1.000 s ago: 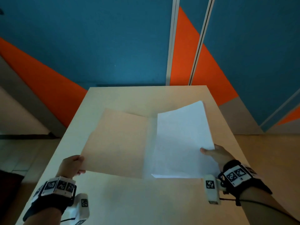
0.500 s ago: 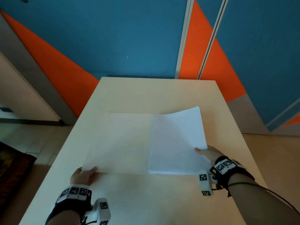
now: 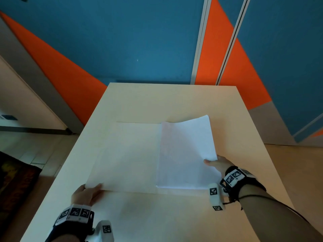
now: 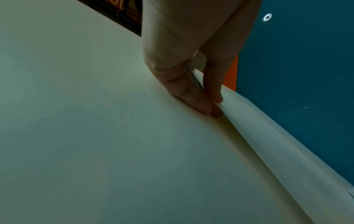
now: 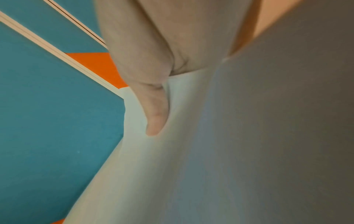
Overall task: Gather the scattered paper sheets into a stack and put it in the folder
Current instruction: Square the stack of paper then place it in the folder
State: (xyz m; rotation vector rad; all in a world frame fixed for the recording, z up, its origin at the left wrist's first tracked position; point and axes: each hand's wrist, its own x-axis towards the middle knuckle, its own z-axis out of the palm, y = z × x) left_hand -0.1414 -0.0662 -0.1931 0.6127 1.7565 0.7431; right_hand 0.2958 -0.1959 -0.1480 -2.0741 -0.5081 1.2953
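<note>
The folder [image 3: 125,154] lies open on the table [image 3: 166,102], its left flap spread flat and the stack [image 3: 187,154] of white sheets on its right half. The left hand [image 3: 85,193] pinches the near left corner of the flap, thumb on top and fingers [image 4: 193,103] underneath, so the corner is a little raised from the table; I think this grip is there to swing the flap over the stack. The right hand [image 3: 219,164] holds the right edge of the stack, with the thumb [image 5: 156,115] lying on the top sheet and the other fingers hidden below, probably to keep the sheets from sliding while the cover comes over. The far right corner of the stack curls up and does not lie flat. The stack seems to sit inside the folder, so the task looks nearly finished, only the closing is left. Around the folder there is free table on the far side and on the near side; its left corner comes close to the left edge of the table, so the flap must turn upward, not outward.
</note>
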